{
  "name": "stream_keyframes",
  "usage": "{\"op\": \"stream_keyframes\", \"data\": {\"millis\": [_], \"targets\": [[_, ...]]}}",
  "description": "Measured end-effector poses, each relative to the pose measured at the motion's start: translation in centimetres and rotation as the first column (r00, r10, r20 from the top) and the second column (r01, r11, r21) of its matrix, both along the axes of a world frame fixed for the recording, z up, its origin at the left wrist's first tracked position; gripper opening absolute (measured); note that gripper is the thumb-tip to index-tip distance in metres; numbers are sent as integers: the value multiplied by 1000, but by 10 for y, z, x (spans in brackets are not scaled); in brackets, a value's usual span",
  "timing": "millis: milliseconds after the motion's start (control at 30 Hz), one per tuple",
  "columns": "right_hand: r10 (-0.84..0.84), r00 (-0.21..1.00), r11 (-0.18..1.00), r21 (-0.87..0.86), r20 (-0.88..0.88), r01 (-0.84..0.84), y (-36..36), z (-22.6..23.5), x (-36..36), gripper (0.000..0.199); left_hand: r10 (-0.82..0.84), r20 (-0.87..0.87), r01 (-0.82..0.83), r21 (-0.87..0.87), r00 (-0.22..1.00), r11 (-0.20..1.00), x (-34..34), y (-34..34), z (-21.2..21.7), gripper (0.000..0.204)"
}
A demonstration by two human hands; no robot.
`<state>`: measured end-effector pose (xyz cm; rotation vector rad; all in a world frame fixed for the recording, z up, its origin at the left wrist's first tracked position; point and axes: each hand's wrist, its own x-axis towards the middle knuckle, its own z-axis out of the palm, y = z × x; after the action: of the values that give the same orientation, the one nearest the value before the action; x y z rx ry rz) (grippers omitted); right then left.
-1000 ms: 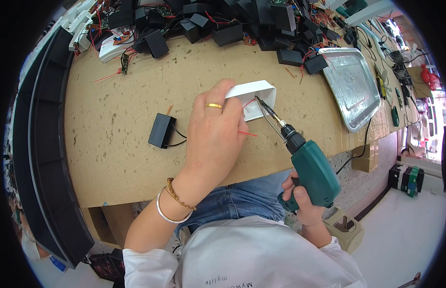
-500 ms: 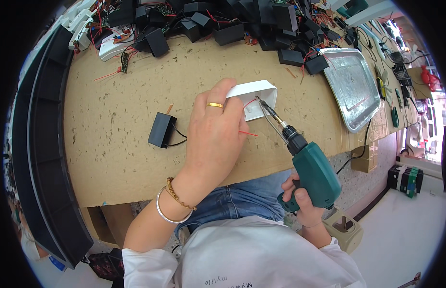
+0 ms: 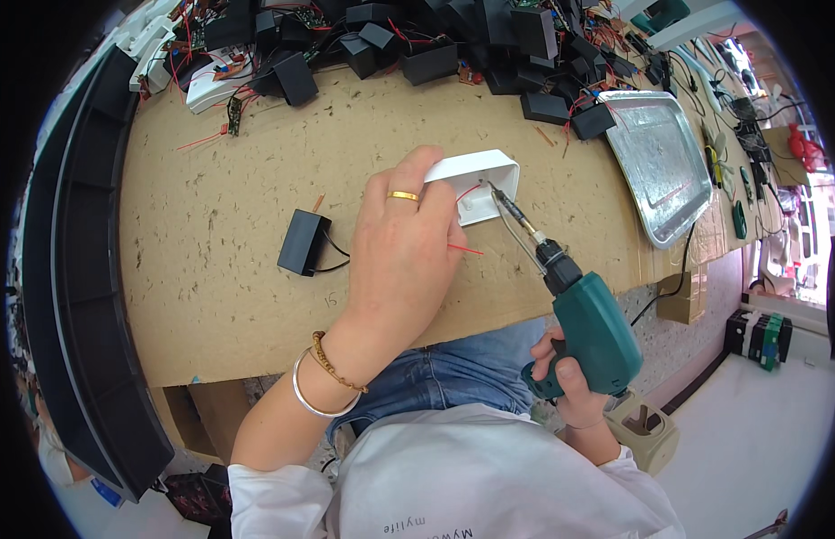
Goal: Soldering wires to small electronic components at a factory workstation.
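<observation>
My left hand (image 3: 401, 242) is closed on a white plastic housing (image 3: 476, 165), whose open side faces me. A red wire (image 3: 466, 250) sticks out beside its fingers, and red wire also shows inside the housing. My right hand (image 3: 575, 391) grips the handle of a green gun-shaped soldering iron (image 3: 599, 328). The iron's thin metal tip points into the housing, close to the red wire's end; whether it touches I cannot tell. Left of my left hand lies a black box (image 3: 303, 242) with black leads running under the hand.
Many black boxes with wires (image 3: 426, 63) are heaped along the far edge. A metal tray (image 3: 660, 166) lies at the right, with hand tools (image 3: 716, 162) beyond it. A long black rack (image 3: 99, 269) stands along the left side of the cardboard-covered table (image 3: 220, 305).
The soldering iron has drawn back slightly toward the lower right, its tip a little farther from the inside of the housing. My left hand and the housing stay in place.
</observation>
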<state>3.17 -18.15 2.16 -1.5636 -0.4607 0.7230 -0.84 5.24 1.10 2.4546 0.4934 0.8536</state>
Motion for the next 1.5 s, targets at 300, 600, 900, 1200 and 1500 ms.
{"op": "stream_keyframes", "data": {"millis": [300, 600, 900, 1200, 1500], "targets": [[-67, 998, 993, 98, 14, 65, -2, 1, -2, 50, -10, 0, 10, -12, 1000, 1000, -1, 1, 0, 10], [-68, 998, 993, 96, 5, 67, -5, 4, -1, 53, -148, 52, 155, -189, 988, 970, -7, 2, 11, 23], [-57, 998, 989, 140, 7, 56, -10, 1, 2, 50, -315, -79, 294, -204, 946, 934, -28, 35, 26, 24], [-1, 1000, 983, 186, 9, 0, -14, -3, 6, 44, -272, -71, 258, -162, 960, 952, -30, 40, 32, 17], [13, 1000, 984, 177, -15, -10, -17, -6, 8, 44, -288, -149, 298, 52, 946, 953, -14, 21, 36, 13]]}}
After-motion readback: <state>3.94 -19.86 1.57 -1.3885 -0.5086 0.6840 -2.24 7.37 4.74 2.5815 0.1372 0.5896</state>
